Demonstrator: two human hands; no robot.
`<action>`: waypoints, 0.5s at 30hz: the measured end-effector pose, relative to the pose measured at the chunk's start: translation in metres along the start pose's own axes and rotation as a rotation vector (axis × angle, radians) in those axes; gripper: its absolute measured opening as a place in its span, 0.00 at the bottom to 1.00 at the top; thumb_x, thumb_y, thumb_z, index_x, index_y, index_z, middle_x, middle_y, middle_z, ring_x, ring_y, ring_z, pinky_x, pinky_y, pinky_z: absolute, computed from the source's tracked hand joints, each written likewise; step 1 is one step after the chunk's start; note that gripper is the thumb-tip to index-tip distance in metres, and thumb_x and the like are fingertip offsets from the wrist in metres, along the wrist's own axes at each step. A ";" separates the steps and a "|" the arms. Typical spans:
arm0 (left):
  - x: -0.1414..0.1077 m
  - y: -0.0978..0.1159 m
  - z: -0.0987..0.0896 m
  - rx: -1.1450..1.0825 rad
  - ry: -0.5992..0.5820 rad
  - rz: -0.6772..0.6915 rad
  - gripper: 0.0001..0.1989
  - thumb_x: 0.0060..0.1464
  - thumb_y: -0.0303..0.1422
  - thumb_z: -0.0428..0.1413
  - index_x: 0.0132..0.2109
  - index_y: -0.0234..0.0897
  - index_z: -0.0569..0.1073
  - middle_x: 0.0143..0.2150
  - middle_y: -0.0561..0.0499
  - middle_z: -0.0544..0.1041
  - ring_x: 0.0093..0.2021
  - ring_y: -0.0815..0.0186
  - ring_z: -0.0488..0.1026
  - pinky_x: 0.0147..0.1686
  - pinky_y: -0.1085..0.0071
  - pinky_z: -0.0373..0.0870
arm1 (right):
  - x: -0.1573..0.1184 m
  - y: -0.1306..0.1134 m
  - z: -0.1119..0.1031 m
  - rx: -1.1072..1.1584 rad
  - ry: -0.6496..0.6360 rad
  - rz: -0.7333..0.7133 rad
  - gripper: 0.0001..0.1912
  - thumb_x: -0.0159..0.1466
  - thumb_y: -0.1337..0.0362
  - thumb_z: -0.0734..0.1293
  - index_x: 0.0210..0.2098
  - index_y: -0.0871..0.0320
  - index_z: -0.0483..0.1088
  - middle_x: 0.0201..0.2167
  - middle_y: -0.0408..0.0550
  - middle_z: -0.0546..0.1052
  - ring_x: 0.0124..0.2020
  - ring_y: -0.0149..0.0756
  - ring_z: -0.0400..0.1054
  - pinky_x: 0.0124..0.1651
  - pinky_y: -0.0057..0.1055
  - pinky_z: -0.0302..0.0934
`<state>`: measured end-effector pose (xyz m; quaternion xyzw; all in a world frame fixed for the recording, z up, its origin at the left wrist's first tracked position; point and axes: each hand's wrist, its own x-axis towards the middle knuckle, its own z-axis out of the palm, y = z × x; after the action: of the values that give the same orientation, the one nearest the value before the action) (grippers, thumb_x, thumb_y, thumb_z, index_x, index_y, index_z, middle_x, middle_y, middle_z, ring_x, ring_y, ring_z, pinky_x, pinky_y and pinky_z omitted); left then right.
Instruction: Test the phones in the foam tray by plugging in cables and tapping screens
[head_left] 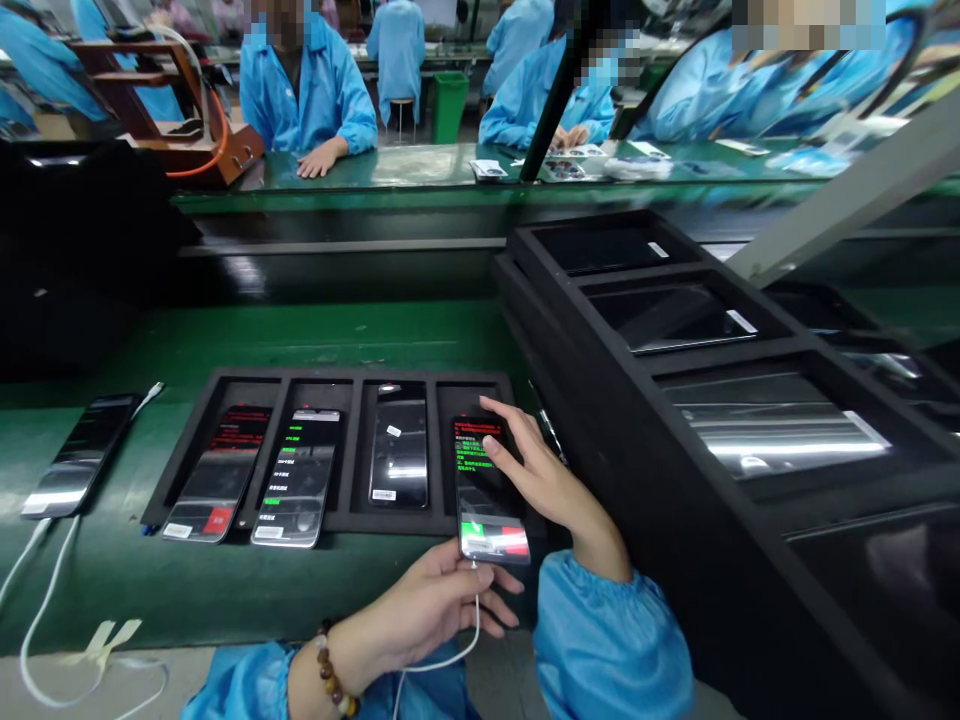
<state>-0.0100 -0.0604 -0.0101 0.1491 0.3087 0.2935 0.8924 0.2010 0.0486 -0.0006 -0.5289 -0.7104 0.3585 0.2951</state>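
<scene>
A phone (pixel 484 490) with green and red text lies at the right end of a black foam tray (pixel 349 500), its lower end over the tray's front edge. My left hand (pixel 450 600) pinches the white cable plug (pixel 474 568) at the phone's bottom end. Above the phone's upper right side, my right hand (pixel 532 465) is spread, thumb and index finger over the screen. To the left, the tray holds a dark-screened phone (pixel 399 445), a phone with a green and white list (pixel 296 480) and a phone with red text (pixel 219 475).
Stacked black foam trays (pixel 637 360) holding phones rise at the right. Another phone (pixel 82 455) with white cables lies at the far left on the green table (pixel 315 335). A black object (pixel 82 250) stands behind it. People in blue work across the bench.
</scene>
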 end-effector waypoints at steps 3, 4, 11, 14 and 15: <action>0.003 -0.003 0.001 0.014 -0.004 -0.006 0.36 0.45 0.51 0.83 0.51 0.33 0.80 0.49 0.42 0.84 0.38 0.67 0.81 0.40 0.71 0.74 | -0.002 0.003 0.001 -0.049 -0.009 -0.057 0.38 0.77 0.36 0.65 0.77 0.48 0.60 0.77 0.58 0.66 0.80 0.55 0.57 0.81 0.58 0.56; 0.003 -0.004 0.002 0.019 -0.004 -0.007 0.36 0.45 0.52 0.83 0.50 0.33 0.80 0.49 0.43 0.83 0.38 0.67 0.81 0.41 0.71 0.74 | -0.002 0.004 0.001 -0.074 -0.018 -0.089 0.40 0.75 0.35 0.67 0.78 0.48 0.60 0.77 0.58 0.65 0.80 0.56 0.57 0.81 0.59 0.56; -0.052 0.027 -0.014 0.544 0.081 0.047 0.36 0.59 0.59 0.73 0.60 0.35 0.79 0.55 0.41 0.82 0.48 0.63 0.80 0.50 0.67 0.73 | -0.007 0.013 0.004 -0.189 0.000 -0.206 0.40 0.75 0.40 0.70 0.79 0.46 0.57 0.78 0.59 0.63 0.80 0.60 0.57 0.80 0.64 0.56; -0.080 0.042 -0.030 0.627 0.146 0.052 0.38 0.61 0.61 0.70 0.61 0.33 0.79 0.57 0.37 0.82 0.51 0.59 0.81 0.53 0.64 0.75 | -0.008 0.019 0.006 -0.203 0.018 -0.214 0.40 0.75 0.41 0.70 0.80 0.44 0.56 0.79 0.59 0.62 0.80 0.62 0.57 0.80 0.65 0.55; -0.083 0.044 -0.033 0.575 0.163 0.050 0.38 0.60 0.61 0.70 0.59 0.32 0.80 0.57 0.36 0.82 0.51 0.58 0.82 0.54 0.63 0.75 | -0.009 0.020 0.007 -0.208 0.013 -0.212 0.41 0.74 0.40 0.71 0.80 0.43 0.56 0.79 0.59 0.61 0.80 0.63 0.56 0.80 0.66 0.54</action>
<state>-0.1028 -0.0745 0.0228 0.3789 0.4462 0.2269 0.7783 0.2085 0.0420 -0.0221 -0.4809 -0.7937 0.2464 0.2794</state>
